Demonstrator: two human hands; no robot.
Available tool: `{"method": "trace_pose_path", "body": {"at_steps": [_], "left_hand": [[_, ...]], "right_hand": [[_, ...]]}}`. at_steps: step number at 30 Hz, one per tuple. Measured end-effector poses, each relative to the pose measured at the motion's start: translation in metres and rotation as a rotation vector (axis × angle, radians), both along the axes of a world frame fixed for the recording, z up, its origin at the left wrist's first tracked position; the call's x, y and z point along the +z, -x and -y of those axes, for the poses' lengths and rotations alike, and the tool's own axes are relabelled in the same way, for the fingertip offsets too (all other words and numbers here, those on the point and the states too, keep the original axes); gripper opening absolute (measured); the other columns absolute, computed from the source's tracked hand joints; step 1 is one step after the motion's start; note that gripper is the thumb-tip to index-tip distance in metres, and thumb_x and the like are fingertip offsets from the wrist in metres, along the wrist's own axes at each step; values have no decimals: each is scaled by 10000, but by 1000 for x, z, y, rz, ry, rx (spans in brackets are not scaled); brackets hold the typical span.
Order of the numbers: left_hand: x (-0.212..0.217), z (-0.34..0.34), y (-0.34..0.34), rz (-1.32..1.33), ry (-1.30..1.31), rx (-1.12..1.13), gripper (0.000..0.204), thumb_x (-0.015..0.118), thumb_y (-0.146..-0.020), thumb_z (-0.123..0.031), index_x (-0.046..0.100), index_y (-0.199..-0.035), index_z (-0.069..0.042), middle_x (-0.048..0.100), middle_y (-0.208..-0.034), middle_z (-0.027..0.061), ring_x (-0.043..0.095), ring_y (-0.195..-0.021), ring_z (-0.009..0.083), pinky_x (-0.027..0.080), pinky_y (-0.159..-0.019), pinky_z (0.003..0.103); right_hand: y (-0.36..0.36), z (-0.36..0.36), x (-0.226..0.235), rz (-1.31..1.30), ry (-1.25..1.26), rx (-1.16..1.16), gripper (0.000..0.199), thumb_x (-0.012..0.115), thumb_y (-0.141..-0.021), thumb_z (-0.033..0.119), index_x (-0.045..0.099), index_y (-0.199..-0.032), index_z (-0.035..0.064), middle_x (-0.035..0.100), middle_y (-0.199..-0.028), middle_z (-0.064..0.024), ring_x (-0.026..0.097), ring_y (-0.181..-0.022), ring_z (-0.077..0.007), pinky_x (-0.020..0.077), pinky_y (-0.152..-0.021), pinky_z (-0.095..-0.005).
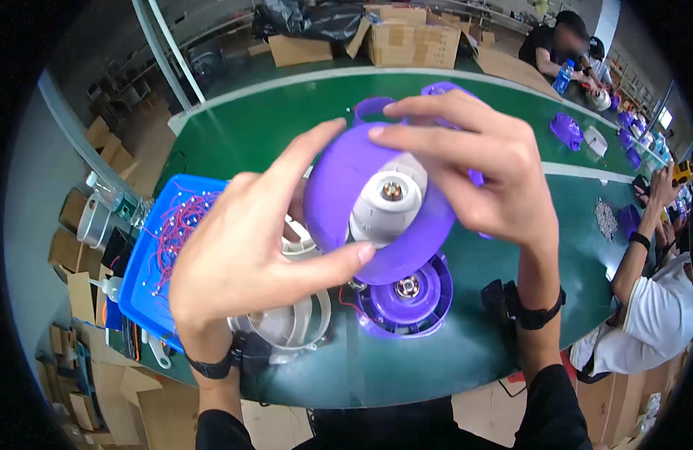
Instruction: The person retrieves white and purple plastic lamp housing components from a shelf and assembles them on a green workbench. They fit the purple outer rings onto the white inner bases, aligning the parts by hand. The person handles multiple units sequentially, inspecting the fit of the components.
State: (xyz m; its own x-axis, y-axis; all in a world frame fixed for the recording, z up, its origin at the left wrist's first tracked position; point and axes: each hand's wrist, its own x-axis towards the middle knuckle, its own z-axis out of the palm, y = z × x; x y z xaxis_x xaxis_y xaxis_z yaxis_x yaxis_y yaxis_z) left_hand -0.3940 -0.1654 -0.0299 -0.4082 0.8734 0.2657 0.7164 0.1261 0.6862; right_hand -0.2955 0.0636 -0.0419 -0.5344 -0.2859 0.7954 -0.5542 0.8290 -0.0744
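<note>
Between my two hands is a round purple plastic housing (339, 169) with a white inset and a small metal-centred socket, held above the table. My left hand (234, 247) grips its left side, thumb along the lower edge and fingertips at the top. My right hand (481, 161) curls over its upper right side with fingertips on the purple shell. Directly below lies a purple ribbed round base (429, 315) with a metal centre and a thin red wire at its left. Beside it, partly behind my left hand, are whitish translucent plastic ring parts (316, 330).
At left is a blue tray (136, 289) of red and purple wires, near a clear bottle (125, 201). More purple parts (565, 131) lie at the far right. Cardboard boxes (414, 45) stand beyond the green table (249, 112). Other people (650, 311) work at right and far right.
</note>
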Motion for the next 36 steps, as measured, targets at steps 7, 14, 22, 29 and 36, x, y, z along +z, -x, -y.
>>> {"method": "trace_pose_path", "body": {"at_steps": [7,14,22,29,36], "left_hand": [[1,-4,8,-191,-123,63,660,770,-649,-70,555,-1263,37,683,-978,129,681,-836,144,560,-650,257],[4,1,18,-369,-154,-18,693,773,-660,-128,554,-1303,12,579,-1282,173,613,-1118,241,559,-764,287],[-12,-19,12,-7,-392,189,1116,609,-781,-754,231,-1544,-33,392,-1475,250,446,-1344,325,371,-1086,421],[-11,-22,14,-17,-507,214,1083,755,-705,-680,364,-1438,16,473,-1370,208,502,-1263,285,395,-1059,393],[-7,-17,15,-61,-692,252,1231,779,-553,-802,413,-1353,59,493,-1344,196,564,-1185,256,537,-871,322]], "right_hand": [[4,-15,-4,153,77,137,733,815,-716,264,550,-1348,3,588,-1321,-177,565,-1217,-321,429,-1035,-425],[17,-8,-19,187,241,196,706,875,-658,250,602,-1276,47,633,-1199,-141,614,-1095,-292,495,-929,-388],[17,27,-21,-117,137,-82,561,831,-586,69,684,-1127,67,641,-1004,-116,633,-904,-286,527,-773,-372],[13,48,-22,-164,151,-70,712,856,-556,77,633,-1232,101,579,-1194,-173,571,-1069,-348,486,-864,-431],[29,21,-34,-107,417,204,1237,795,-660,623,147,-1515,7,310,-1485,-274,412,-1344,-383,403,-1070,-489]]}}
